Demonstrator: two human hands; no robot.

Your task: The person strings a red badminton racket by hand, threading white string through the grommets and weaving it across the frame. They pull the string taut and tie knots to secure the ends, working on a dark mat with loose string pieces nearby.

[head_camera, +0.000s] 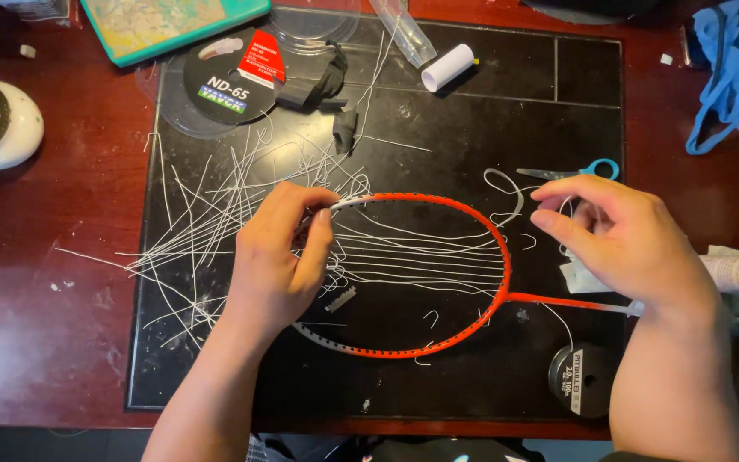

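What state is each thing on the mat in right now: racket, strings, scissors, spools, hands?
racket frame: flat on the black mat, partly unstrung, loose strings across the head
cut strings: scattered in a loose pile left of the frame
left hand: gripping the frame's left rim
right hand: pinching a white string
scissors: lying closed, untouched
black spool: lying flat by the shaft
white roll: on its side

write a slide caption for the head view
Left hand grips an orange racket frame on a black mat; right hand pinches white string.
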